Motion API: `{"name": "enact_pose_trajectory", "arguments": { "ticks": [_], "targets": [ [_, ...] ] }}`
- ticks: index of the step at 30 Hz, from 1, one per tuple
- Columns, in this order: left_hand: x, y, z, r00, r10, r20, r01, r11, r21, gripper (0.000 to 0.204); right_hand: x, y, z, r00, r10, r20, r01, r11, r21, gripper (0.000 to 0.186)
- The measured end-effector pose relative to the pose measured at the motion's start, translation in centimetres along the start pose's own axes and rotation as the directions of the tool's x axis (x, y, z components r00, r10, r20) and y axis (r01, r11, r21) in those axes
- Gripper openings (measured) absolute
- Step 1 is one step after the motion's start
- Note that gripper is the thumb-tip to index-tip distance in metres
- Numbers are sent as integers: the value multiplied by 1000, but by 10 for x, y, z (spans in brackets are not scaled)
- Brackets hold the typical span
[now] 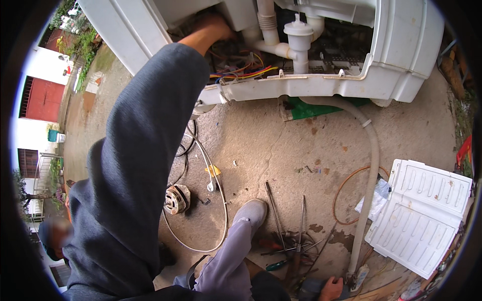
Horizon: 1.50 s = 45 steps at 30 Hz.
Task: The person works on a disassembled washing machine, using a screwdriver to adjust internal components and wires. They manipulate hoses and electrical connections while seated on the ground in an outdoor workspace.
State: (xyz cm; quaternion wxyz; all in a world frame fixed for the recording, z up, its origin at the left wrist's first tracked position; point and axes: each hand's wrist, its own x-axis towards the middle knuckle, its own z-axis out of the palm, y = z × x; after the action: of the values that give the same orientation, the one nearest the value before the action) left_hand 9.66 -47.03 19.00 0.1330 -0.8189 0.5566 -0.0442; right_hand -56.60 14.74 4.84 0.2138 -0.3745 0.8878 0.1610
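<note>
White plastic washing machine (pixel 401 45), tipped so its underside faces the camera, fills the top of the frame, with the base open to expose pipes and wiring. Left hand (pixel 213 27) is at top centre, arm in a dark grey sleeve (pixel 135 165) reaching up from lower left; the hand is pushed into the cavity beside the white drain pipe (pixel 281 47) and above the coloured wire bundle (pixel 241 70). Fingers are buried in there, so grip can't be told. Right hand (pixel 331 288) sits at the bottom edge, partly cut off, beside the corrugated hose (pixel 371 170) end; it looks loosely curled, but holding anything is unclear. Tools (pixel 296 236) lie spread on the concrete, lower centre, within reach. Removed white panel (pixel 422 215) is at lower right, a small motor (pixel 176 199) left of centre. A shoe (pixel 251 210) is planted mid-frame.
</note>
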Motion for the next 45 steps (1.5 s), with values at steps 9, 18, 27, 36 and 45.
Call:
{"name": "enact_pose_trajectory", "arguments": {
  "ticks": [9, 18, 27, 36, 45],
  "targets": [
    [18, -8, 18, 998, 28, -55, -30, 999, -39, 86, 0, 0, 4, 999, 50, -10, -50, 997, -65, 47],
    [8, -7, 7, 999, 8, -41, -8, 1000, 18, 96, 4, 6, 7, 1000, 0, -6, 0, 999, -54, 46],
    [0, -4, 9, 994, -32, -103, 35, 999, 36, 93, 2, -1, -2, 999, 2, 53, -1, 1000, -21, 46],
    [-20, 9, -2, 983, -109, -146, 125, 987, 104, 99, 0, -1, -1, 998, 42, 41, -39, 997, -60, 53],
    [-12, 4, 6, 987, -82, -137, 93, 993, 72, 98, -4, -3, -10, 991, -71, 116, 83, 991, -102, 53]
  ]
}}
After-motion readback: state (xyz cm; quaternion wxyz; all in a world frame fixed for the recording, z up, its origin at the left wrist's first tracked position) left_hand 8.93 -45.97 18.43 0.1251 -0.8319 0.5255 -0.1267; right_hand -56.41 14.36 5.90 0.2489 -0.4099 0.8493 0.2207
